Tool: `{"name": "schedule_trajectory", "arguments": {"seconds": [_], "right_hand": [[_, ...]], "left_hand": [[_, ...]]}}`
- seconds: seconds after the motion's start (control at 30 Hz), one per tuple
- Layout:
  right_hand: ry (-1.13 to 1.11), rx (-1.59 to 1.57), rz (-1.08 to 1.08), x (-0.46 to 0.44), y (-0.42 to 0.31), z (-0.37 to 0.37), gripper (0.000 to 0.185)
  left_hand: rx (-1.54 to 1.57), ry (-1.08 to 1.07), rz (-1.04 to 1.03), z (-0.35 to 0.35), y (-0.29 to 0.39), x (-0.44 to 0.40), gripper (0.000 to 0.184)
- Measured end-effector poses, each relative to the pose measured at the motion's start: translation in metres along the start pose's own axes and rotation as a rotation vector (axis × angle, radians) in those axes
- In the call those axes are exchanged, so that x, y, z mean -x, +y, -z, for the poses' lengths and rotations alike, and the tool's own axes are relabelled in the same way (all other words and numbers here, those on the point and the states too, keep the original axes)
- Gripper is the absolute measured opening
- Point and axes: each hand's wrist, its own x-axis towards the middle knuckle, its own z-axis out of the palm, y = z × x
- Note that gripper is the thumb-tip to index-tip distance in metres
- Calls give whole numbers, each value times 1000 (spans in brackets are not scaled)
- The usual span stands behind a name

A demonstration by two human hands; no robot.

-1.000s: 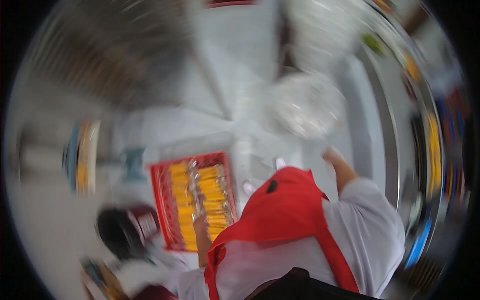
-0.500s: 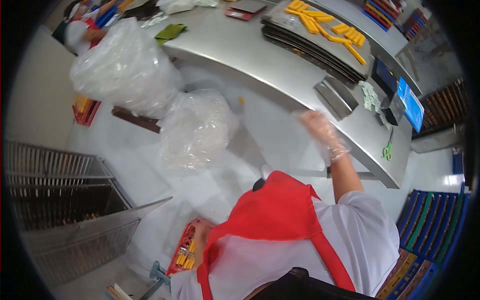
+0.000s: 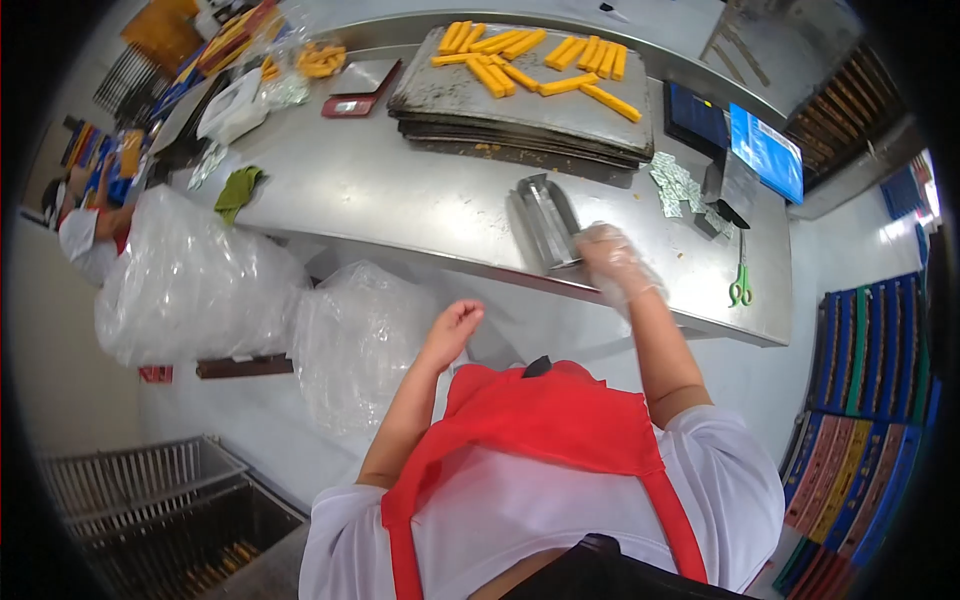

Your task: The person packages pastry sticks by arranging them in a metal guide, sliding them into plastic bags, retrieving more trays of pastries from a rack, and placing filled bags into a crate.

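My right hand (image 3: 612,258), in a clear plastic glove, is at the table's front edge. Its curled fingers are closed on the near right side of a shiny metal scoop (image 3: 548,222) lying on the tabletop; the fingertips are partly hidden. My bare left hand (image 3: 458,328) hangs in front of the table, fingers curled in, with nothing visible in it. Behind the scoop, yellow sticks (image 3: 590,55) lie on a stack of worn metal trays (image 3: 520,115). Small printed packets (image 3: 675,185) are scattered to the right of the scoop.
Green-handled scissors (image 3: 740,285) lie near the right corner. A blue packet (image 3: 768,150) is behind them. A scale (image 3: 362,85) and green cloth (image 3: 238,192) are leftward. Large clear plastic bags (image 3: 200,280) stand before the table. A person (image 3: 95,225) is at far left. Crates (image 3: 870,350) stand right.
My left hand has come up from the red basket of yellow sticks at lower left to before the table. My right hand has reached the scoop. The view has turned toward the table.
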Motion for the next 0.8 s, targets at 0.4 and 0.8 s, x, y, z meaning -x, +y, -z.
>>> {"name": "schedule_trajectory", "arguments": {"seconds": [0.4, 0.8], "right_hand": [[-197, -31, 354, -41, -178, -38, 28], [214, 381, 168, -263, -135, 63, 28]], "left_hand": [[-383, 290, -311, 120, 68, -124, 30], [-543, 341, -482, 188, 97, -167, 19]]}}
